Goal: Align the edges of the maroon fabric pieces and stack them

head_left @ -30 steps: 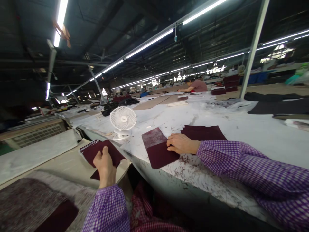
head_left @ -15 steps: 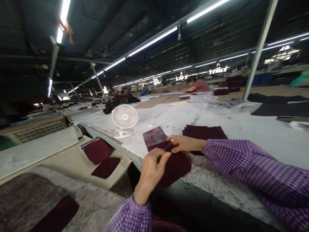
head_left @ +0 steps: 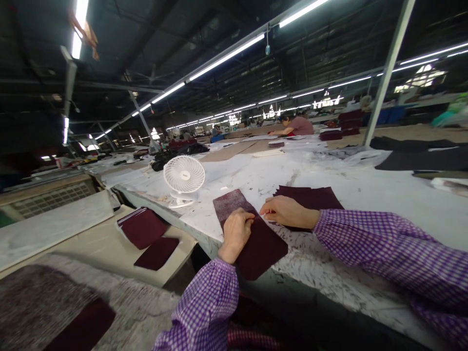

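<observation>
Two dark maroon fabric pieces overlap end to end at the table's front edge. The far fabric piece (head_left: 227, 201) shows a greyish speckled face, while the near fabric piece (head_left: 261, 251) is plain and hangs slightly over the edge. My left hand (head_left: 237, 233) is closed, its fingertips pinching at the seam where these pieces meet. To the right, my right hand (head_left: 288, 212) has its fingers curled and thumb drawn in, just off the fabric. Whatever those fingers hold, if anything, is too small to make out. Behind my right hand lies a fanned stack of maroon fabric pieces (head_left: 314, 196).
A white fan (head_left: 184, 175) stands left of the fabric on the white table (head_left: 248, 170). More maroon pieces (head_left: 144, 228) lie on a lower beige surface (head_left: 87, 243). A person in a dark pink top (head_left: 302, 126) leans over a table further back. Dark fabric (head_left: 424, 158) lies right.
My right hand has drawn off the fabric toward the right. My left hand has moved slightly up and now presses at the join of the pieces. The view has shifted a little.
</observation>
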`<state>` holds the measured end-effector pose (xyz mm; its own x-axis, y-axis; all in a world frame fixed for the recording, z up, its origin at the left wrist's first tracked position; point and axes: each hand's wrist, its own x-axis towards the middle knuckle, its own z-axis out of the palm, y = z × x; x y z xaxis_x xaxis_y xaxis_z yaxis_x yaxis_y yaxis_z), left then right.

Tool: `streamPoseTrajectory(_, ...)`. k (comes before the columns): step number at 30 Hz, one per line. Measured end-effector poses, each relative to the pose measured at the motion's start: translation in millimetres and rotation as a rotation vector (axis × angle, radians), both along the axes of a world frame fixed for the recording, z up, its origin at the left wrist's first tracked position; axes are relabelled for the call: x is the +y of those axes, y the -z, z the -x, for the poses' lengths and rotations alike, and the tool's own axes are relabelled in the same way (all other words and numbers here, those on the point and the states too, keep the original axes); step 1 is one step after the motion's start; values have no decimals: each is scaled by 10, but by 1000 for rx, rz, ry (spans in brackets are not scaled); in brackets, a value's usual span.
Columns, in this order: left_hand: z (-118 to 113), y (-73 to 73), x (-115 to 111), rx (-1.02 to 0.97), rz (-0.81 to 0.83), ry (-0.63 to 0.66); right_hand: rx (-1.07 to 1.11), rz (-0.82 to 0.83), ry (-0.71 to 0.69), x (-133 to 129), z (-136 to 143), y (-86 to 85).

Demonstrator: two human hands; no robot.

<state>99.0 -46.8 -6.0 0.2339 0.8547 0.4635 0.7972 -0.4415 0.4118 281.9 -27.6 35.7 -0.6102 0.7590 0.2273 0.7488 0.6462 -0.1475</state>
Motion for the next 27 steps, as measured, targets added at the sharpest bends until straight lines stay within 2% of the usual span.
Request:
streamPoseTrajectory(4, -10, 11, -58, 137, -69, 28, -93, 6, -13, -72, -57, -1)
streamPoseTrajectory(10, -41, -20, -103, 313, -135, 50, -83, -3, -33, -58, -71, 46)
streamPoseTrajectory(14, -55, -40, -117, 401, -154, 32, -31, -90, -55, -52, -54, 58)
streamPoseTrajectory(17, -70, -40, -121, 412, -151, 19, -33, -116, -121, -72, -12, 98)
streamPoseTrajectory(22, -93, -48, -100, 389, -133, 6, -82, -108, -133, -110, 45, 180)
streamPoseTrajectory(24, -43, -53, -91, 329, -105, 31, -94, -122, -169, -120, 52, 169)
streamPoseTrajectory(27, 154, -44, -116, 194, -49, 93, -111, -113, -182, -125, 53, 134)
